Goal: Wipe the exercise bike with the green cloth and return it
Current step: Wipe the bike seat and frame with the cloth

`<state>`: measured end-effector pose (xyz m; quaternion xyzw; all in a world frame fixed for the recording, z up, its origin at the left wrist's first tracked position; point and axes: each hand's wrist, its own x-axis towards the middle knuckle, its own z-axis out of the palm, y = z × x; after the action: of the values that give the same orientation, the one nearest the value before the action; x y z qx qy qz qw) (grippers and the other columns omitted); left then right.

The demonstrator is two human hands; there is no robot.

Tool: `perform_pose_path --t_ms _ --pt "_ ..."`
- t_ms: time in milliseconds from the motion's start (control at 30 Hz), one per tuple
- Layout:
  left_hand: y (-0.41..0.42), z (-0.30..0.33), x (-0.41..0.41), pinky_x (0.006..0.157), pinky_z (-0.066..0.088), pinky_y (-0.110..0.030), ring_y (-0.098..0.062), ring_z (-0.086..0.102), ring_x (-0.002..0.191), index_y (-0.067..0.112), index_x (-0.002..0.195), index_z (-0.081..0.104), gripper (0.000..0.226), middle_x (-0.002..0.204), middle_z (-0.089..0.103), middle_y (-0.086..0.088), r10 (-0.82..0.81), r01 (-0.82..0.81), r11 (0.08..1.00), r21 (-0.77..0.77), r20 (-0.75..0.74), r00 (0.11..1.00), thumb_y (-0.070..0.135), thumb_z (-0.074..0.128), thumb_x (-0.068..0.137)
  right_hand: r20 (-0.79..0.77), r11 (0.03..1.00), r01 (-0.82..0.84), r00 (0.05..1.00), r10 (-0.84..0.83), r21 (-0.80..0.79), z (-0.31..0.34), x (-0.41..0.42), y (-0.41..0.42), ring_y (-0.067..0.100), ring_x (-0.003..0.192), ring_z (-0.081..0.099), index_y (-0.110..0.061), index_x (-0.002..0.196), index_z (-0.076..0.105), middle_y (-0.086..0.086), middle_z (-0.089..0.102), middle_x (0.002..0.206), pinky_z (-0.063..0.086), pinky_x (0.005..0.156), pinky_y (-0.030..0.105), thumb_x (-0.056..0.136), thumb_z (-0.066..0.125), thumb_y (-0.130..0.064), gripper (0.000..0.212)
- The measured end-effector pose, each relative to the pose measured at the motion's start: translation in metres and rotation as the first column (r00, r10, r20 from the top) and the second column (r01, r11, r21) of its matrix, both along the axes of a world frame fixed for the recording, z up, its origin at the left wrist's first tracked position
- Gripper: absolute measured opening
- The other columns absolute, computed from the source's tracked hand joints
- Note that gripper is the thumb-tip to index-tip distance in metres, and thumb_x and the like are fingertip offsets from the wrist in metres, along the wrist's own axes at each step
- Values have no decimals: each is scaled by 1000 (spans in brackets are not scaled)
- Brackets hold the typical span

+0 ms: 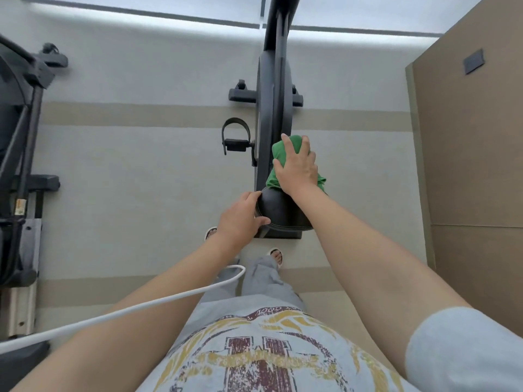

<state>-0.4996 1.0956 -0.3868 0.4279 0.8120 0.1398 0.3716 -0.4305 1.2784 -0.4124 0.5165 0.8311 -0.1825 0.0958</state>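
The black upright exercise bike (pixel 273 89) stood on the pale floor. The right hand (pixel 297 168), fingers spread, pressed the crumpled green cloth (pixel 283 154) onto its frame ahead of the black padded saddle (pixel 280 210), whose edge the left hand (pixel 240 219) gripped.

right hand (pixel 297 168) presses green cloth (pixel 285 154) on bike (pixel 273 89) | left hand (pixel 240 216) grips saddle (pixel 283 210)

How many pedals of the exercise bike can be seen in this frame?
1. The pedal, with its strap loop, sticks out on the left side of the exercise bike, ahead of the saddle. A matching right-side pedal may be hidden behind the frame and the green cloth.
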Motion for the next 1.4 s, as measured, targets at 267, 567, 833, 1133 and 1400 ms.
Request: perform_pose_path --t_ms 267,567,833,1133,1400 --pt "-5 0 4 88 57 -46 -26 68 112 22 149 46 64 143 55 6 -8 8 1000 12 -26 1000 41 73 94 -38 991 -131 991 132 33 17 105 -57 42 149 35 -37 168 8 17 18 172 32 118 57 110 30 -48 63" --pt "0 -6 3 82 55 -41 -26 68 105 20 142 53 62 134 59 4 21 -20 999 40 -21 1000 38 79 89 56 997 78 995 -77 -26 16 91 -72 47 157 14 -37 167 10 14 12 173 20 121 70 102 37 -68 77" --pt "1 -10 6 81 57 -44 -24 68 97 22 141 52 59 131 59 6 35 -34 999 22 -50 998 36 78 90 -107 997 61 992 -66 -41 2 30 -7 43 109 62 -26 165 11 21 47 138 50 88 54 106 40 -60 74" --pt "0 -6 6 84 57 -46 -26 69 98 24 144 51 61 132 59 6 17 -17 1000 -1 -82 996 41 77 91 -221 989 88 969 -113 -120 5 57 -9 40 121 61 -17 167 6 16 53 147 48 97 53 104 46 -62 87" --pt "-3 -8 6 85 56 -44 -27 70 100 23 145 51 63 135 59 6 48 -47 999 22 -45 998 39 78 90 -169 973 -188 963 209 130 11 141 -84 39 157 27 -28 163 34 -5 28 173 36 118 58 101 55 -48 68"
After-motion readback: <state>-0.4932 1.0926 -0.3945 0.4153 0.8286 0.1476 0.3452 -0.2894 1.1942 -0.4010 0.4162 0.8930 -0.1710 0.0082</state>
